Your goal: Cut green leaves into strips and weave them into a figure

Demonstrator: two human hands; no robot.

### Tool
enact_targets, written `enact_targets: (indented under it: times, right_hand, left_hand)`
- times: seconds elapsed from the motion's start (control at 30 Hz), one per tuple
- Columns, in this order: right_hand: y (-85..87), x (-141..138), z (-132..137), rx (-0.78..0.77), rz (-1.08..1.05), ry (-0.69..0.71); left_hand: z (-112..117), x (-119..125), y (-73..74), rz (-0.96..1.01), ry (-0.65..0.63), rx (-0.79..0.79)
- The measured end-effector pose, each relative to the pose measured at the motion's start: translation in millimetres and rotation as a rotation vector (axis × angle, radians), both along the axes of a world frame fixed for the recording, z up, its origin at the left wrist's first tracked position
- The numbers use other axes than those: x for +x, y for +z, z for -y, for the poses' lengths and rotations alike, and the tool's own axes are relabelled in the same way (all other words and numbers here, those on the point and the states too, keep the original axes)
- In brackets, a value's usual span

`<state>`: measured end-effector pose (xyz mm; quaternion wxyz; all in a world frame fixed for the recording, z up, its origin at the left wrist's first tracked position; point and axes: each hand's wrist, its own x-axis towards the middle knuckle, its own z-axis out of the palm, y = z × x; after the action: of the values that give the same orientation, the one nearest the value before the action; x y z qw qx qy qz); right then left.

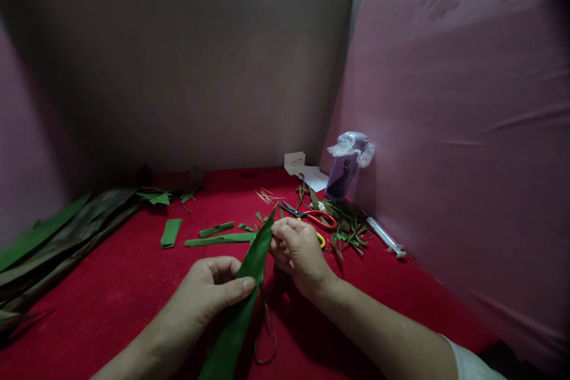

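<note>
A long green leaf (238, 320) runs from the bottom of the view up to a pointed tip between my hands. My left hand (209, 291) grips it around the middle, thumb on top and fingers behind. Near the tip, my right hand (300, 252) pinches the leaf's right edge, its fingertips partly hidden. A thin dark looped strand (274, 347) hangs below the leaf. Just beyond my right hand lie red-handled scissors (323, 219), with a yellow handle (320, 240) partly covered by the hand.
Cut leaf pieces (218, 240) and toothpicks (267, 196) lie on the red cloth (120, 285). Large leaves (66, 237) are piled at left. At right are leaf scraps (350, 228), a syringe (385, 237), a purple container (341, 175) with plastic on top, and white paper (314, 178).
</note>
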<state>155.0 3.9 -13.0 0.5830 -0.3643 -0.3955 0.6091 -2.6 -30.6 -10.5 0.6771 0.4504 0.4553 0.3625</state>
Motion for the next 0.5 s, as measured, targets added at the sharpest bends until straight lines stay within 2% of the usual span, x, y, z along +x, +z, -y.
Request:
enact_targets:
  times: [0.17,0.37,0.5]
  right_hand:
    - [2.2,4.9,-4.5,-0.017,-0.042,-0.027]
    - [2.2,9.3,-10.3,-0.01,-0.035,-0.025]
    - [0.3,7.6,-9.0,-0.017,-0.047,0.049]
  left_hand:
    - [0.5,-0.2,0.0,-0.017,-0.038,-0.015]
    - [0.5,-0.3,0.3,-0.016,-0.011,-0.028]
    - [-1.0,-0.1,1.0,0.016,-0.007,-0.035]
